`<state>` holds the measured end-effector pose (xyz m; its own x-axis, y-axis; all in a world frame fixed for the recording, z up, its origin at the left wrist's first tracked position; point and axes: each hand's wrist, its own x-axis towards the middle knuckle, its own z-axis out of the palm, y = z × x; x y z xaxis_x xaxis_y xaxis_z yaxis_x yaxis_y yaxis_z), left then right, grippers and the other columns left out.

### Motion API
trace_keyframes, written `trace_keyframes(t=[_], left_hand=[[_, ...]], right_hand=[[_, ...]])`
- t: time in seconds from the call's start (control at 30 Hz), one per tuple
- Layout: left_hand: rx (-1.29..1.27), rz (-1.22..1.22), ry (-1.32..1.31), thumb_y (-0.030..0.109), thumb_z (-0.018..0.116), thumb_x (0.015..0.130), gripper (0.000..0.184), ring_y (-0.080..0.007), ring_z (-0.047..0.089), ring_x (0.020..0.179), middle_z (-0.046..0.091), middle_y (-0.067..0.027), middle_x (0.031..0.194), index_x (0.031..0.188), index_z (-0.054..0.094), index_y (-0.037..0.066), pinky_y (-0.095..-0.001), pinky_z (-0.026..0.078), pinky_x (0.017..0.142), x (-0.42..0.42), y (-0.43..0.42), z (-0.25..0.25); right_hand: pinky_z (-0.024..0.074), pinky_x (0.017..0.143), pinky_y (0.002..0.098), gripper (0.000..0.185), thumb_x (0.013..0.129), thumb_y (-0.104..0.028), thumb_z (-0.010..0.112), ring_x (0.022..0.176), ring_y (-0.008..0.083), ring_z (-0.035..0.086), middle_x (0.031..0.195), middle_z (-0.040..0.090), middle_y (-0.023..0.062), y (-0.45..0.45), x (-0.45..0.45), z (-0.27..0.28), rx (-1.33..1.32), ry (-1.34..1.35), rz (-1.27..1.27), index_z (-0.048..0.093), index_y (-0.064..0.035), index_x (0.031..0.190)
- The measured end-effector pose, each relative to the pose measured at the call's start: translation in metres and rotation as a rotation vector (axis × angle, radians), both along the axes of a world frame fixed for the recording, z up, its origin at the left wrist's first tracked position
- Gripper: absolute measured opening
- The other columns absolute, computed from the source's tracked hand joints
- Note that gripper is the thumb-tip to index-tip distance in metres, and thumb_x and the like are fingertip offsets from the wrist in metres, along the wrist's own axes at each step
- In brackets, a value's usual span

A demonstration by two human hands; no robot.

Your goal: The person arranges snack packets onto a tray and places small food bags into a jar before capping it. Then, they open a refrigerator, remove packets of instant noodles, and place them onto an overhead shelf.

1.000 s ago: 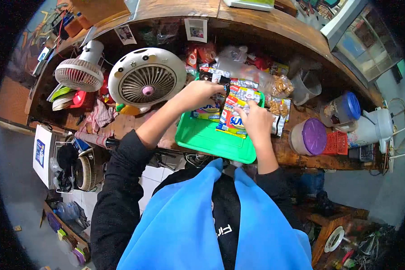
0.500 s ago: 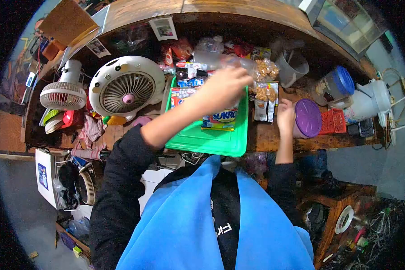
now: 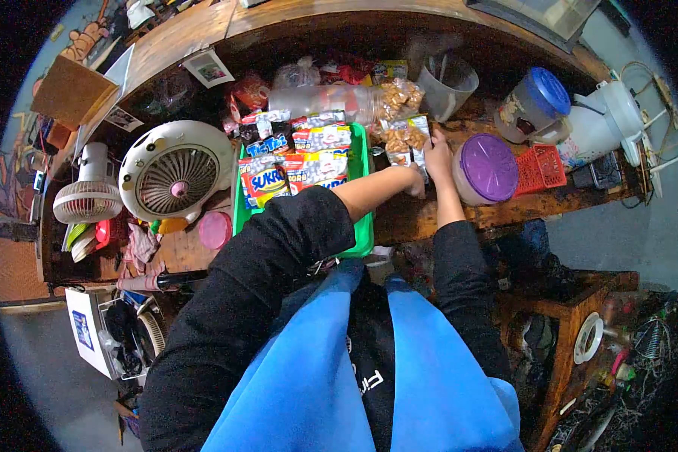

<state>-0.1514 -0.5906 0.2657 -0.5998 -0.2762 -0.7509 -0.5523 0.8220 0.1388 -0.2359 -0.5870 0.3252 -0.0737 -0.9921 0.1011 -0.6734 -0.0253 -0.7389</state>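
A clear-fronted snack packet (image 3: 405,137) with brown nut-like pieces lies on the wooden counter, right of the green tray (image 3: 364,233). My right hand (image 3: 440,160) is closed on the packet's right edge. At its lower edge my left hand (image 3: 413,181) is also closed, with its fingers partly hidden. In the tray, several snack packets are laid in rows, including a Sukro packet (image 3: 265,181) and a black Tic Tac packet (image 3: 267,145). A second bag of brown snacks (image 3: 401,99) lies just behind, by a large clear plastic container (image 3: 320,99).
Right of my hands stand a purple-lidded tub (image 3: 490,167), a red basket (image 3: 542,167) and a blue-lidded container (image 3: 535,102). A grey pitcher (image 3: 448,84) is at the back. Left of the tray are a round white fan (image 3: 177,169) and a pink lid (image 3: 215,230).
My left hand has moved from over the tray to the right, down to the snack packet. My right hand has shifted from beside the purple-lidded tub onto the packet's edge. The view has turned.
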Motion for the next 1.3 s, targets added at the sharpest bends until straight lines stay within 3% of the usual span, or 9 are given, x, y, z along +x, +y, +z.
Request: trace_keyframes(t=[0.1,0.4,0.67,0.8,0.93,1.03,1.13,1.2,1.3], left_hand=[[0.014,0.820,0.258,0.041,0.049,0.077,0.044,-0.0241,0.053,0.095,0.056,-0.0092,0.105,0.108,0.055,0.010,-0.0422,0.042,0.078,0.016,0.048,0.132],[0.307,1.692,0.879,0.039,0.062,0.066,0.041,-0.0171,0.054,0.070,0.060,-0.0093,0.080,0.083,0.061,0.001,-0.0328,0.044,0.064,0.020,0.053,0.101],[0.160,1.870,1.704,0.008,0.061,0.064,0.019,-0.0164,0.054,0.083,0.059,-0.0125,0.089,0.082,0.059,0.001,-0.0279,0.042,0.075,0.028,0.107,0.137],[0.811,1.977,2.009,0.020,0.057,0.074,0.020,-0.0146,0.053,0.085,0.056,-0.0035,0.088,0.090,0.054,0.008,-0.0285,0.038,0.078,0.062,0.135,0.191],[1.207,1.538,2.104,0.052,0.039,0.082,0.053,-0.0196,0.051,0.097,0.054,-0.0072,0.106,0.113,0.046,0.010,-0.0358,0.042,0.081,0.103,0.159,0.221],[1.153,1.729,2.077,0.054,0.038,0.082,0.056,-0.0199,0.050,0.100,0.053,-0.0076,0.109,0.117,0.046,0.011,-0.0374,0.040,0.085,0.128,0.184,0.229],[1.586,1.236,2.118,0.033,0.049,0.079,0.042,-0.0200,0.056,0.089,0.058,-0.0111,0.099,0.106,0.052,0.002,-0.0314,0.043,0.079,0.171,0.210,0.191],[1.245,1.687,1.955,0.029,0.050,0.074,0.039,-0.0210,0.058,0.086,0.060,-0.0128,0.094,0.102,0.054,0.001,-0.0317,0.045,0.076,0.179,0.227,0.185],[0.517,1.463,1.781,0.034,0.048,0.075,0.056,-0.0206,0.052,0.096,0.052,-0.0116,0.109,0.118,0.042,0.000,-0.0293,0.038,0.086,0.190,0.245,0.187]], right_hand=[[0.0415,0.079,0.0402,0.041,0.078,-0.018,0.053,0.092,0.0332,0.055,0.099,0.058,0.0180,-0.003,0.001,0.002,-0.004,-0.022,-0.029,0.046,-0.0014,0.114],[0.0424,0.065,0.0392,0.022,0.075,-0.020,0.057,0.074,0.0335,0.056,0.078,0.059,0.0181,0.002,0.005,0.008,0.089,0.031,-0.052,0.059,-0.0038,0.090],[0.0429,0.061,0.0367,0.014,0.082,-0.013,0.052,0.068,0.0300,0.054,0.076,0.056,0.0160,0.079,0.019,0.091,-0.680,-0.045,-0.362,0.052,0.0015,0.082],[0.0433,0.064,0.0338,0.009,0.078,-0.006,0.057,0.073,0.0237,0.055,0.079,0.057,0.0135,0.105,0.022,0.111,-0.893,-0.614,-0.284,0.049,-0.0004,0.076],[0.0446,0.073,0.0348,0.016,0.068,-0.007,0.065,0.080,0.0257,0.057,0.092,0.058,0.0163,0.151,0.059,0.163,-0.820,-0.288,0.318,0.054,-0.0020,0.079],[0.0452,0.071,0.0354,0.025,0.064,-0.009,0.069,0.077,0.0263,0.057,0.090,0.058,0.0150,0.159,0.071,0.160,-0.742,-0.297,0.617,0.055,-0.0027,0.083],[0.0405,0.082,0.0338,0.052,0.054,-0.011,0.075,0.100,0.0247,0.048,0.104,0.049,0.0132,0.172,0.086,0.166,-0.604,-0.244,0.421,0.052,-0.0040,0.100],[0.0388,0.086,0.0353,0.065,0.050,-0.010,0.076,0.107,0.0262,0.043,0.114,0.044,0.0135,0.175,0.092,0.183,-0.610,-0.109,0.500,0.049,-0.0050,0.109],[0.0385,0.088,0.0368,0.062,0.051,-0.005,0.072,0.107,0.0286,0.046,0.116,0.047,0.0122,0.176,0.101,0.174,-0.485,-0.153,0.748,0.050,-0.0086,0.109]])
